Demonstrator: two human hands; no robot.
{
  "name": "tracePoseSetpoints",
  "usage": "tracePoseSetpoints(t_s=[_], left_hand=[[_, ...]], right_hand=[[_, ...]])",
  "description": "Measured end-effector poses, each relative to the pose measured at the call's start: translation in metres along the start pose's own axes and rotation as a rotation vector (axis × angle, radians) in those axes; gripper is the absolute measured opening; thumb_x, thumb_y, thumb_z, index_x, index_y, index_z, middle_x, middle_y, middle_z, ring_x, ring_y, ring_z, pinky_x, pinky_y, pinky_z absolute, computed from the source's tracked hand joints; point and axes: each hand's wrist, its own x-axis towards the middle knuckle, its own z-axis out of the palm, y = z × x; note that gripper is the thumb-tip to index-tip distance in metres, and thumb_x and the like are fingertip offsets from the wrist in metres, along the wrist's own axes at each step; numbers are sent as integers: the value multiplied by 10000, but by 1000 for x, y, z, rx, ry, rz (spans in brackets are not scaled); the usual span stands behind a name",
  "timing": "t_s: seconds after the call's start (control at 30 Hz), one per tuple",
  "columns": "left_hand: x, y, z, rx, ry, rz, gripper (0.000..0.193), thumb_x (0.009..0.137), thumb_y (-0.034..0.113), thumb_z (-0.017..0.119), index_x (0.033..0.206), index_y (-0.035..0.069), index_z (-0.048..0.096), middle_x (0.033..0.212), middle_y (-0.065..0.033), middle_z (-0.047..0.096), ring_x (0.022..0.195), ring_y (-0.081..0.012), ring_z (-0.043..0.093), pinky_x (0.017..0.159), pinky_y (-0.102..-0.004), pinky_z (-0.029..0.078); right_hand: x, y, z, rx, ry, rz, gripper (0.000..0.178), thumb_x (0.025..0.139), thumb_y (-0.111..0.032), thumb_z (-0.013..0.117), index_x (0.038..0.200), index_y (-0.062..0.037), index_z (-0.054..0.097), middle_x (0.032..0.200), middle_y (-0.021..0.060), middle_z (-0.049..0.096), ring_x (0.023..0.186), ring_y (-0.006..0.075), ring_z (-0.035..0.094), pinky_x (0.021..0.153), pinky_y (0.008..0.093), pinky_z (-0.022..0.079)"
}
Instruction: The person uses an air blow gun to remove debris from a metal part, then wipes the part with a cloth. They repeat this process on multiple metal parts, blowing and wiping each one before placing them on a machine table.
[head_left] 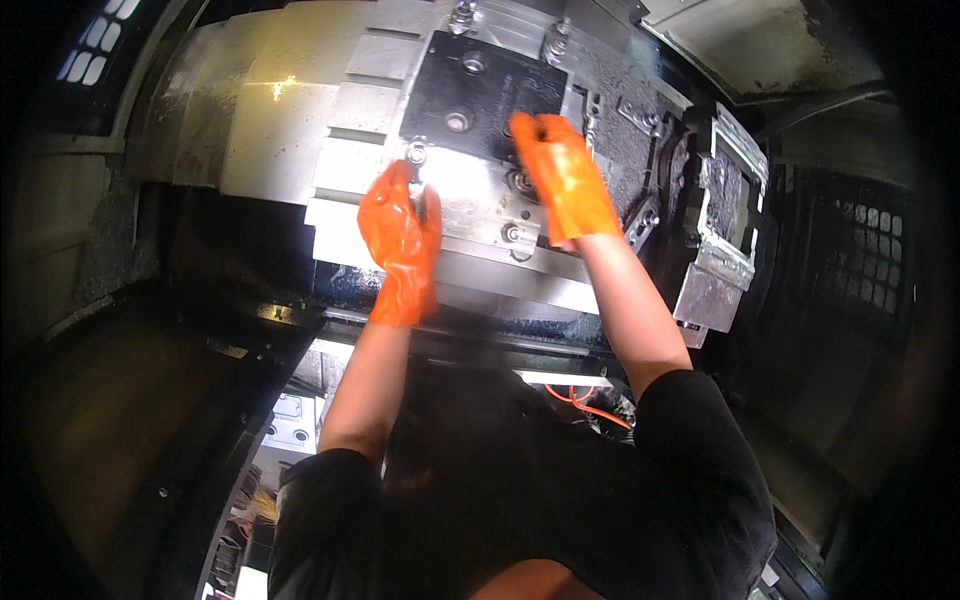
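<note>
A dark rectangular metal plate (487, 95) with round holes lies on a bright metal block on the machine bed. At its near left corner, my left hand (398, 225) in an orange rubber glove closes its fingers about a small metal clamp (417, 155) with a bolt in it. My right hand (562, 178), gloved the same way, is over the near right part of the plate. Its fingers are curled and point down; whatever is in them is hidden. Just below that hand sits a bolt with a nut (521, 182), and nearer to me is another bolted clamp (513, 234).
Two upright bolts (461, 16) (557, 40) stand along the plate's far edge. Stepped metal way covers (270, 105) extend to the left. A bulky metal fixture (722, 215) rises at the right, beside dark chips (640, 90). Dark enclosure walls surround the bed.
</note>
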Motion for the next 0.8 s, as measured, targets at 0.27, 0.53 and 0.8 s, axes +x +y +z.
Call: tracePoseSetpoints(t_s=[0.27,0.53,0.8], left_hand=[[-15,87,77,-882,-701,-989,556,942,113,681,1416,-95,479,1119,-156,695,927,-213,715,711,-336,574],[-17,102,75,-864,-647,-987,239,959,89,665,1171,32,573,972,-73,677,841,-126,682,660,-256,526],[-25,76,91,-739,-632,-790,161,976,24,638,1111,18,549,878,-61,672,653,-108,642,519,-224,451]], right_hand=[[6,185,19,353,-262,204,240,980,-241,664,1051,-14,700,935,161,730,965,315,721,822,405,545],[43,201,15,398,-687,259,170,988,-212,701,1084,-71,702,857,32,744,617,77,578,509,223,446],[36,210,16,418,-674,330,293,935,-309,758,1157,-127,701,888,12,750,644,69,590,509,217,424]])
